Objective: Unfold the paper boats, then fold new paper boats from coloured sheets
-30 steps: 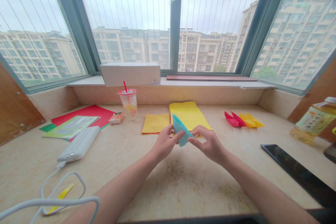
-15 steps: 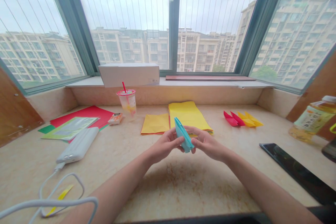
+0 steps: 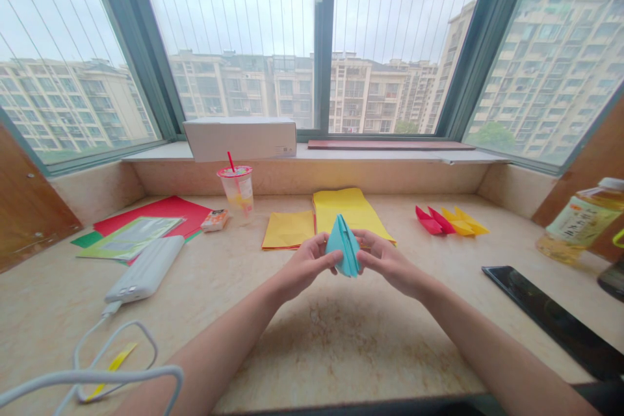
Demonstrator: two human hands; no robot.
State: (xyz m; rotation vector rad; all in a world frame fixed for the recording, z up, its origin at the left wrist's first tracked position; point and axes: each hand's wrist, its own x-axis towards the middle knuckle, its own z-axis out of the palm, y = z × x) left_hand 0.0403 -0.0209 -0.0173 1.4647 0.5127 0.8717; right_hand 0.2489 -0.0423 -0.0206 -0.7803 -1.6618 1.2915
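Between my hands, above the stone counter, is a folded light-blue paper (image 3: 342, 247) with a pointed top and layered edges down its right side. My left hand (image 3: 314, 260) grips its left side, thumb on the front face. On the other side, my right hand (image 3: 383, 258) pinches the right edge between thumb and fingers. Parts of the fingers are hidden behind the paper. Just beyond lie a stack of large yellow paper sheets (image 3: 353, 208) and a smaller stack of orange-yellow sheets (image 3: 288, 229).
Folded red (image 3: 433, 221) and yellow paper shapes (image 3: 465, 222) sit at right, near a black phone (image 3: 546, 315) and a drink bottle (image 3: 582, 221). A plastic cup with straw (image 3: 236, 192), a white power bank (image 3: 145, 270) with cable, and red paper (image 3: 160, 211) are at left.
The light-blue paper has turned in my hands from a narrow, left-leaning edge view to a wider, more upright triangular face. Both hands still hold it in about the same place.
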